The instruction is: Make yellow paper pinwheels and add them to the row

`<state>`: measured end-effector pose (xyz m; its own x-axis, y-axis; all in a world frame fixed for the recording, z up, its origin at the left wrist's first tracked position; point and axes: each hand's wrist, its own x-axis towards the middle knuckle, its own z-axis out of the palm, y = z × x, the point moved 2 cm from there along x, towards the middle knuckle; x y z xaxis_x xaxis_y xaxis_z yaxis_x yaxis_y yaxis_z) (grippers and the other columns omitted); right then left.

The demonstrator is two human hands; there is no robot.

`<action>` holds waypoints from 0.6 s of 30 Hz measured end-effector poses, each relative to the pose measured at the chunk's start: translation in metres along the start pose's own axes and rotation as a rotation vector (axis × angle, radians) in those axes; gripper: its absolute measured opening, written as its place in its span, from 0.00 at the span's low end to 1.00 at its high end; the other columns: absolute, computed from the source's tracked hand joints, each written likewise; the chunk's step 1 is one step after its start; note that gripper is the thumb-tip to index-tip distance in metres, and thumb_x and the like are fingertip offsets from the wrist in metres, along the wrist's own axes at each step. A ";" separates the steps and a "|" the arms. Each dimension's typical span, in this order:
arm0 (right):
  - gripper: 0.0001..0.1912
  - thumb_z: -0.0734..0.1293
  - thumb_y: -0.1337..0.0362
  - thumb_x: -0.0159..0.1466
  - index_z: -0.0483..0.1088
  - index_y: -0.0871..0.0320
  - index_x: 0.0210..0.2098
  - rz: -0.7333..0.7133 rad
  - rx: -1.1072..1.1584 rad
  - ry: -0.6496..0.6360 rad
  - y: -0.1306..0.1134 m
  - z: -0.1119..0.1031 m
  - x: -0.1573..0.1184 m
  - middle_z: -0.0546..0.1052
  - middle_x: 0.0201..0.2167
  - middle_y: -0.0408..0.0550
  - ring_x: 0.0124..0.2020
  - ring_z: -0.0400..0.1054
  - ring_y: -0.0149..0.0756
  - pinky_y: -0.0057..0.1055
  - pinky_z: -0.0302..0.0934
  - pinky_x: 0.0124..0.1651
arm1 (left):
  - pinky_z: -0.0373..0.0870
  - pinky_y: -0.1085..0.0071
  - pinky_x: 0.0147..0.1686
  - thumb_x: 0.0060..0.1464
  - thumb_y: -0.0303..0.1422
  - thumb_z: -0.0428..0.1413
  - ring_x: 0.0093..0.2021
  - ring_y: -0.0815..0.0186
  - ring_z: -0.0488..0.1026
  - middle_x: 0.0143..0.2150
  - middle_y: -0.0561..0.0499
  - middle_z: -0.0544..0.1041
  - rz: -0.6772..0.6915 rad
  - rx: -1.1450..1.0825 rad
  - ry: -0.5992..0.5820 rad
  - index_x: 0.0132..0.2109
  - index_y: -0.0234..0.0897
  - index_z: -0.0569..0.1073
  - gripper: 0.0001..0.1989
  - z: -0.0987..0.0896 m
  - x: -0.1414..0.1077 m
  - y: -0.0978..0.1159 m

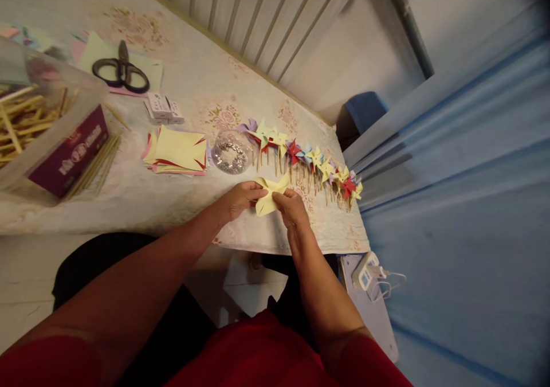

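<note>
A yellow paper pinwheel (267, 202), partly folded, is held just above the near side of the table. My left hand (241, 199) pinches its left side between thumb and fingers. On its right, my right hand (291, 206) is closed on the same paper, thumb near the centre. Behind the hands, a clear round dish (231, 153) holds many small shiny metal pieces, too small to name. A stack of cut paper squares (180, 149), yellow on top with red and pink below, lies left of the dish. Finished pinwheels on sticks (315, 159) lie in a row to the right.
Black-handled scissors (121, 74) rest on coloured paper at the back left, beside small white boxes (163, 109). A plastic bin (88, 80) of wooden sticks stands at the far left. A blue curtain (447, 203) hangs on the right, near a power strip (366, 270).
</note>
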<state>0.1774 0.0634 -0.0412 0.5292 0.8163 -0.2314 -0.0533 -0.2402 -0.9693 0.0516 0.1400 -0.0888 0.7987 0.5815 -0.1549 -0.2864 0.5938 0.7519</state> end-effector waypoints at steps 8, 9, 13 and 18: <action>0.13 0.72 0.60 0.45 0.78 0.60 0.29 -0.017 -0.026 0.040 0.012 0.013 0.005 0.79 0.23 0.41 0.24 0.68 0.31 0.27 0.64 0.30 | 0.68 0.71 0.33 0.41 0.34 0.66 0.29 0.68 0.73 0.29 0.52 0.76 0.036 -0.054 0.090 0.35 0.34 0.72 0.14 -0.002 0.007 -0.008; 0.13 0.72 0.60 0.45 0.78 0.60 0.29 -0.015 -0.028 0.043 0.013 0.013 0.006 0.79 0.23 0.41 0.23 0.68 0.31 0.27 0.63 0.30 | 0.68 0.71 0.33 0.41 0.34 0.66 0.29 0.68 0.73 0.29 0.52 0.76 0.041 -0.069 0.097 0.35 0.34 0.72 0.14 -0.002 0.007 -0.009; 0.11 0.72 0.61 0.46 0.77 0.60 0.28 0.003 -0.024 0.065 0.014 0.014 0.007 0.78 0.22 0.40 0.22 0.68 0.30 0.26 0.62 0.29 | 0.68 0.71 0.33 0.40 0.33 0.66 0.29 0.68 0.73 0.28 0.53 0.75 0.062 -0.068 0.157 0.34 0.34 0.72 0.15 -0.001 0.008 -0.011; 0.11 0.72 0.60 0.46 0.77 0.60 0.29 0.001 -0.023 0.047 0.014 0.014 0.006 0.78 0.22 0.41 0.23 0.69 0.32 0.28 0.64 0.30 | 0.68 0.70 0.34 0.38 0.35 0.68 0.30 0.67 0.73 0.28 0.54 0.76 0.071 -0.019 0.178 0.34 0.33 0.73 0.16 0.004 0.005 -0.006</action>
<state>0.1683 0.0720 -0.0571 0.5686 0.7906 -0.2272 -0.0346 -0.2530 -0.9669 0.0596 0.1377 -0.0917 0.6702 0.7107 -0.2139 -0.3499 0.5567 0.7534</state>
